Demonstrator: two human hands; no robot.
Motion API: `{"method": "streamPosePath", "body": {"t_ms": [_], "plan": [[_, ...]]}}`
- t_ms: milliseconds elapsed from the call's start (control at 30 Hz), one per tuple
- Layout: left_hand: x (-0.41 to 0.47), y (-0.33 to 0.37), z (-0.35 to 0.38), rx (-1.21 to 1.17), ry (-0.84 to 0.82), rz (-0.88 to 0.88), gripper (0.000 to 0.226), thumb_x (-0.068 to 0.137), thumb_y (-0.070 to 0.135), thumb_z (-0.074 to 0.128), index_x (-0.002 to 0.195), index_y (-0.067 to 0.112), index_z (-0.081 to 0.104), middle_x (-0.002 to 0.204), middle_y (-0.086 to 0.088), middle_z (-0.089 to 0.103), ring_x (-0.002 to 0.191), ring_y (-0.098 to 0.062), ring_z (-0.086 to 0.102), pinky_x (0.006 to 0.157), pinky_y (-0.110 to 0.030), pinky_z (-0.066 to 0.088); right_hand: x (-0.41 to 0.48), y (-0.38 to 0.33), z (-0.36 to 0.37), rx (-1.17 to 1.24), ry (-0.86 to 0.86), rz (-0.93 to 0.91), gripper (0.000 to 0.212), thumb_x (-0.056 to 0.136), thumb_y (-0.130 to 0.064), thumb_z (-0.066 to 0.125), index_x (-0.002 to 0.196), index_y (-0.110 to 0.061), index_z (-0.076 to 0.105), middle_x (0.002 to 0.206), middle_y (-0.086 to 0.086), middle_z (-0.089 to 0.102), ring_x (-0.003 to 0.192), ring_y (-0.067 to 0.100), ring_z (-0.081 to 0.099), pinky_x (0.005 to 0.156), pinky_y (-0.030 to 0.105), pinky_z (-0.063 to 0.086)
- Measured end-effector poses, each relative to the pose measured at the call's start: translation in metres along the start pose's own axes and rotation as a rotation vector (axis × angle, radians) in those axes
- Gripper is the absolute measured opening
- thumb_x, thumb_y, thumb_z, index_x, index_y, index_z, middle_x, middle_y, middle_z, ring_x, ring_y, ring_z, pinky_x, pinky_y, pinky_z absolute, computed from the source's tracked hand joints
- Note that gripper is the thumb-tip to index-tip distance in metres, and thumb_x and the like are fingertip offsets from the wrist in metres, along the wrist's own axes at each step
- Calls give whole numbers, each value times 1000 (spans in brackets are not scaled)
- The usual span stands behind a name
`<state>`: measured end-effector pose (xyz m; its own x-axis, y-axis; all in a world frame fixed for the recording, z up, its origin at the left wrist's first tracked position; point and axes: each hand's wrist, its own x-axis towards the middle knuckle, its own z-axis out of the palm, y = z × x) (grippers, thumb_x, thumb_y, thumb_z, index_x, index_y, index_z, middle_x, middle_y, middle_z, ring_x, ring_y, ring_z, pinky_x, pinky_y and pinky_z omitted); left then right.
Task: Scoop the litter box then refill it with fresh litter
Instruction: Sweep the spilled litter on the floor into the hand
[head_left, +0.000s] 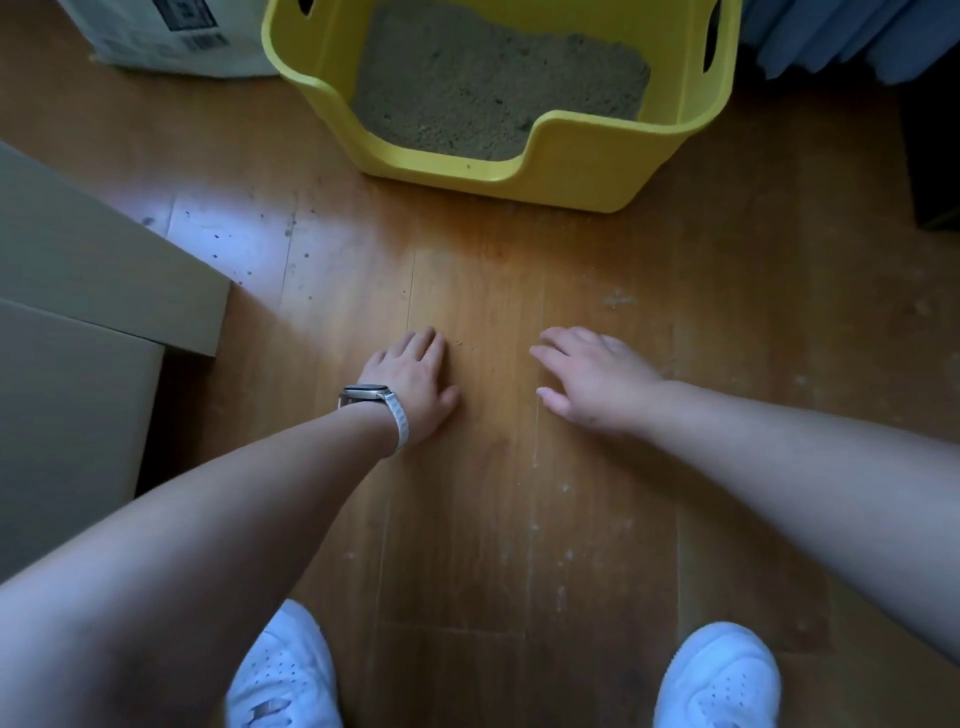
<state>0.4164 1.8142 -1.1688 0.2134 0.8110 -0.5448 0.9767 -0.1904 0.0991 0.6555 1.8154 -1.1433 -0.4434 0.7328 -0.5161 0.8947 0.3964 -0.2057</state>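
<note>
The yellow litter box (582, 156) stands on the wooden floor (493, 519) at the top middle of the view, its lowered entry lip turned toward the person. Grey-beige litter (493, 83) lies inside, covering the part of the bottom nearest the entry, with bare yellow plastic showing along the far right wall. Slots are cut into the upper walls on both sides.

Well short of the box, both arms reach forward and down over the floor. The left grip (415, 379), a bare hand, is palm down with its fingers straight and close together, holding nothing; a few pale crumbs (465, 344) lie on the boards just beside its fingertips. A watch (366, 395) with a white strap sits on that wrist. The right grip (592, 384) is also palm down, fingers spread and relaxed, holding nothing, and a little blurred. Whether either palm touches the boards cannot be told.

Two white shoes (285, 675) show at the bottom edge. Cardboard boxes (93, 260) fill the left side, a white printed package (171, 36) stands just left of the litter box, and blue pleated fabric (841, 31) hangs at the top right. Dark specks dot the floor near the cardboard
</note>
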Motion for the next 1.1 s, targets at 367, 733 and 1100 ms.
{"method": "streamPosePath", "body": {"t_ms": [367,733,1100], "plan": [[5,-14,14,199,-26,237,85,93,65,30,155,20,-6,163,3,-14,149,-19,-11,122,-43,4,11,-7,43,-149,-132,-247,73,99,-57,26,156,-21,-4,163,-2,-14,150,19,-9,121,42,0],[-2,-10,26,32,26,318,81,93,55,40,156,20,3,163,4,-6,150,-16,-8,122,-42,5,29,-15,42,-170,-86,-277,75,99,-58,25,156,-18,-6,162,-2,-17,150,20,-11,122,46,-1],[-14,-14,15,-558,404,-18,47,90,21,61,135,13,55,143,-2,51,131,-16,47,111,-24,29,57,-12,25,-99,-23,-200,76,98,-57,28,156,-18,-3,163,-2,-14,150,18,-10,122,44,0]]}}
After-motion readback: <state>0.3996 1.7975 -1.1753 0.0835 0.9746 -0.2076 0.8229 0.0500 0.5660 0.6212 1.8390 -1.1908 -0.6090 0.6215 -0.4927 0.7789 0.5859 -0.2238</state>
